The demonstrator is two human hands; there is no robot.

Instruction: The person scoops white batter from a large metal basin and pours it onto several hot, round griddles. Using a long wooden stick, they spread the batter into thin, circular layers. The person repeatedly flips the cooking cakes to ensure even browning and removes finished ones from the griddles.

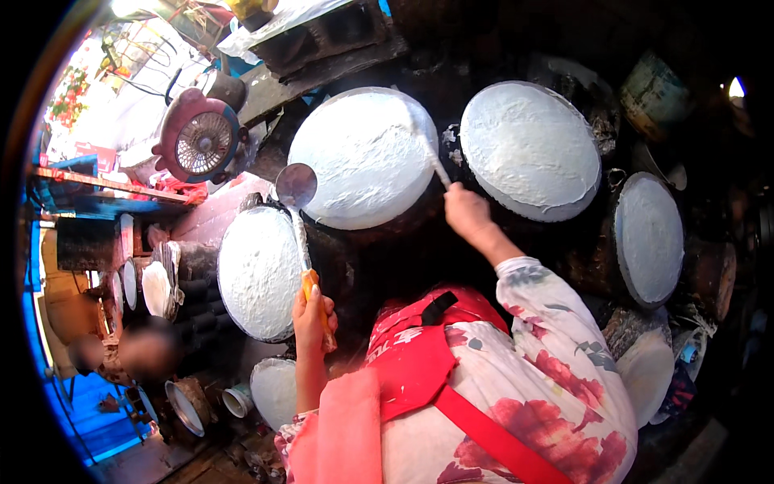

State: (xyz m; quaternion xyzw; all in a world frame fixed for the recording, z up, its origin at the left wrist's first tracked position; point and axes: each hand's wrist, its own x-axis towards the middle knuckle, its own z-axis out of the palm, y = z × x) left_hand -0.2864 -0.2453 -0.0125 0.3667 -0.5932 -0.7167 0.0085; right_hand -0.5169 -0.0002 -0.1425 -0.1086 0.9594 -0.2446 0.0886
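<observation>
My left hand [310, 319] is closed around the orange handle of a ladle [296, 187] with a round metal head. The ladle points away from me, its shaft smeared white, across the edge of a round griddle coated white [260, 274]. My right hand [472, 214] grips a slim stick-like spatula [436, 164]. Its far end, blurred and white, reaches over a larger white-coated griddle [359, 161] and seems to touch the coating. To the right of that hand lies another round griddle with a rough white layer [532, 149].
Further white-coated rounds lie at the right [649, 240] and lower left [274, 391]. A pink fan [197, 141] stands at the far left, near a shelf [113, 185]. Concrete blocks [339, 36] are at the back. A dented can [655, 95] sits far right.
</observation>
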